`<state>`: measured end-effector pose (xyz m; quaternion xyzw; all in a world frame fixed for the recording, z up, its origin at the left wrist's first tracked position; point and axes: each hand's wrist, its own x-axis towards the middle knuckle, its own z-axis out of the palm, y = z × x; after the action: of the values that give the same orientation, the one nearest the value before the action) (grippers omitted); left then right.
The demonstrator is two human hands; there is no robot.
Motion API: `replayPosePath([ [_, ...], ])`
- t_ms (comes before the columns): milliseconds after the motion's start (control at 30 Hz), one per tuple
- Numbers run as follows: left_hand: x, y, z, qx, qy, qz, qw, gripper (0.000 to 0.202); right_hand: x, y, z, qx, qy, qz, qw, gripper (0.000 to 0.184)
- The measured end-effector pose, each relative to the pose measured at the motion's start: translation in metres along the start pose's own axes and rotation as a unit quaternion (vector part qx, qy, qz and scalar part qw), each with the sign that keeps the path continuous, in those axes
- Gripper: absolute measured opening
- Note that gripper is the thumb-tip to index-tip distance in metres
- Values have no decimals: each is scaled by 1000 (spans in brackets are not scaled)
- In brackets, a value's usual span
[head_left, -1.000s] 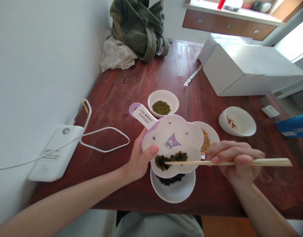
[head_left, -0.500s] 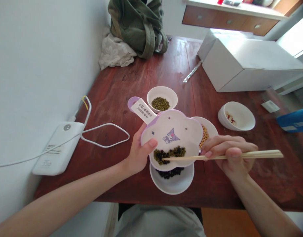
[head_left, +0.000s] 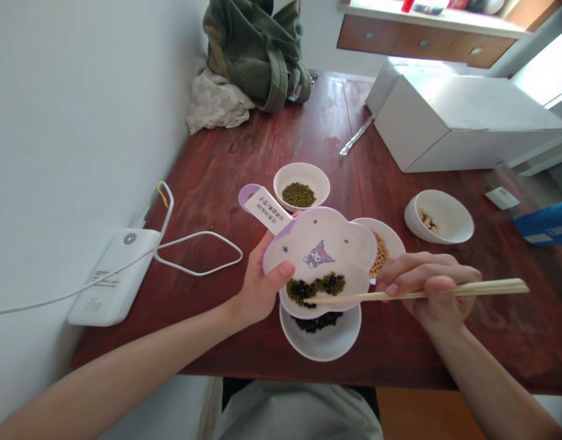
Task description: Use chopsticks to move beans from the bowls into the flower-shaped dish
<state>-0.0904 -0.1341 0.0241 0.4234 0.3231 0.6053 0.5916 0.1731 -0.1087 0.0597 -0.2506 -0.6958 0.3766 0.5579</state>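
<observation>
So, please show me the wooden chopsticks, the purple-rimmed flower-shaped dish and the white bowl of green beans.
Light wooden chopsticks [head_left: 492, 287], head view, on the thick end.
Purple-rimmed white flower-shaped dish [head_left: 349, 244], head view, on the inner surface.
White ceramic bowl of green beans [head_left: 302, 171], head view, on the inner wall.

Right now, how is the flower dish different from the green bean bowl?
The flower dish has a purple edge and a cartoon; the green bean bowl is plain white and round. The dish tilts in the left hand; the bowl sits on the table. Both hold green beans.
</observation>
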Motion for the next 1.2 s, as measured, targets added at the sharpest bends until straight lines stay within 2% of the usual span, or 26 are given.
replayPosePath([
  [233, 2, 1, -1, 7, -5, 3, 1000, 66, -2, 3, -1, -3, -1, 15, 1000, 47],
  [400, 1, -2, -4, 0, -14, 4, 1000, 67, -4, 6, -1, 39, -23, 29, 999, 44],
  [600, 1, -3, -4, 14, 2, -5, 1000, 74, -6, 9, -1, 69, -26, 54, 996, 49],
  [933, 3, -2, -8, 49, -9, 17, 999, 72, -7, 15, -1, 108, -36, 58, 992, 44],
  [1200, 2, -1, -7, 67, 6, 15, 998, 72, -6, 15, 0, 127, -25, 60, 990, 47],
])
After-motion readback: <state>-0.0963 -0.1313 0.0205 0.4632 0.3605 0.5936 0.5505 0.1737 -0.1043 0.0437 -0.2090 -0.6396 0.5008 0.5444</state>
